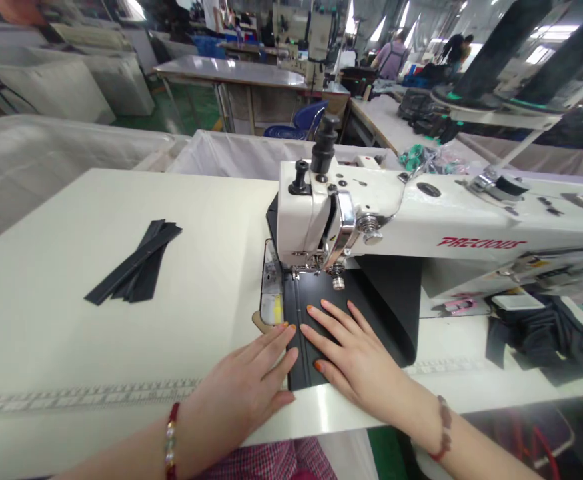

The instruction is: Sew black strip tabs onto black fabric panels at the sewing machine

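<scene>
A black sheet of leather-like material (371, 307) lies under the presser foot (296, 273) of a white sewing machine (396, 220), its right side curling up beneath the machine arm. A raised seam or strip runs along its left edge. My right hand (358, 350) rests flat on the sheet with fingers spread. At the left edge, my left hand (251, 380) has its fingers stretched out, the fingertips touching the material beside the seam. Neither hand grasps anything that I can see.
Several black strips (141, 263) lie crossed on the white table (211, 233) to the left. A heap of black pieces (546, 333) sits at the right. A ruler tape (96, 395) runs along the front edge. Thread cones (491, 50) stand behind the machine; people work farther off.
</scene>
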`<state>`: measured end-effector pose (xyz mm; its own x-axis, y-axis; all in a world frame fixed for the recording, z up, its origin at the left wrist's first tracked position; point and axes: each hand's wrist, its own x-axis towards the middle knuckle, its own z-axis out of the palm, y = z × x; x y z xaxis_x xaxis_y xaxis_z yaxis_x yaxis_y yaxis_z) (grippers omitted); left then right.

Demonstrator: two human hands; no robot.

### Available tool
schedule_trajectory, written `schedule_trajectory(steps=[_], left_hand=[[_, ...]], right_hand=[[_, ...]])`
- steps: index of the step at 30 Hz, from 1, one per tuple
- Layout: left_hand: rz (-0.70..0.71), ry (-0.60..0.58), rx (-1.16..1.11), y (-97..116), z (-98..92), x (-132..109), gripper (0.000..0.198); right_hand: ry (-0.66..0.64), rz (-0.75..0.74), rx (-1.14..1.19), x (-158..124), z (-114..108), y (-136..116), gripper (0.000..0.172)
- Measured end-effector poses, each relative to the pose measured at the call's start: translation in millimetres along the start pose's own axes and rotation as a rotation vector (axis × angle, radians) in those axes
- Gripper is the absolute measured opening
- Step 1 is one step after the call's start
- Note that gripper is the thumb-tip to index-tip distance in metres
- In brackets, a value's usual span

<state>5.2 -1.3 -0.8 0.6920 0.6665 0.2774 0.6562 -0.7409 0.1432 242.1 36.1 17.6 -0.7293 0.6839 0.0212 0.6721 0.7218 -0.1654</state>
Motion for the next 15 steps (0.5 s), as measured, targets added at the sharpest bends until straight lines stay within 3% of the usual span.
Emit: schedule_trajectory(steps=[9, 15], left_hand=[[0.023, -0.041, 0.004, -3.1, -4.2, 0.9, 0.034], [0.025, -0.117, -0.061, -8.9, -4.9, -2.9, 0.043]], right_hand=[[-0.016, 0.031, 0.028, 0.7, 2.2, -4.2, 0.05], [-0.048, 0.027, 0.044, 0.6, -1.4, -1.2, 0.049]])
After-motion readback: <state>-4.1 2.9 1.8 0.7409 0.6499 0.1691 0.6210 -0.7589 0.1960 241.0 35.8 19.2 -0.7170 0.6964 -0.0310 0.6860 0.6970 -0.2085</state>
